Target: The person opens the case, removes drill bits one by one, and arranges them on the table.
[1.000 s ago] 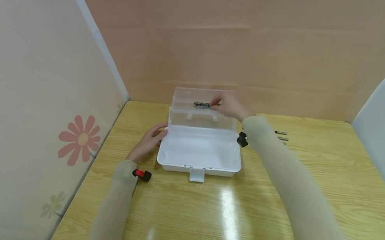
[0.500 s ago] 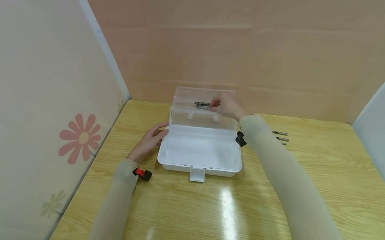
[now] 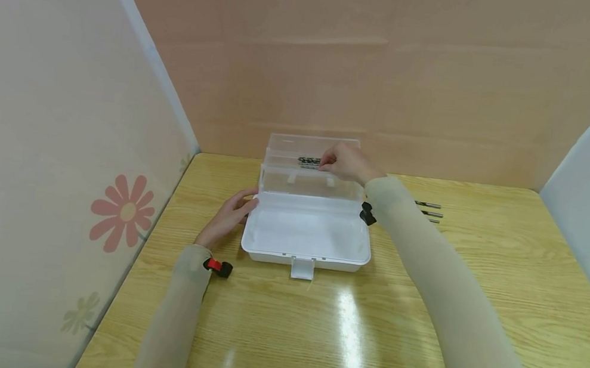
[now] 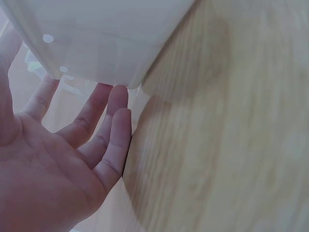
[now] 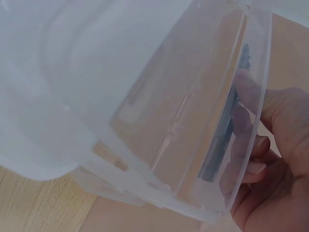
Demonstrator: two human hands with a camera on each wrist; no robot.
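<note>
Box: one white box [image 3: 307, 233] at frame centre, its clear lid [image 3: 310, 164] standing upright.
Drill bits: one dark cluster [image 3: 309, 161] inside the lid; three loose bits [image 3: 429, 212] on the table [image 3: 421, 317], right of centre.
Right hand [image 3: 348, 161]: fingers pinch the cluster.
Left hand [image 3: 228, 218]: fingers straight, touching the box's left wall.
Right wrist view: fingertips [image 5: 251, 166] seen through the clear plastic against the bits [image 5: 219, 145].
Left wrist view: fingertips [image 4: 118, 94] meet the box corner [image 4: 111, 58].
</note>
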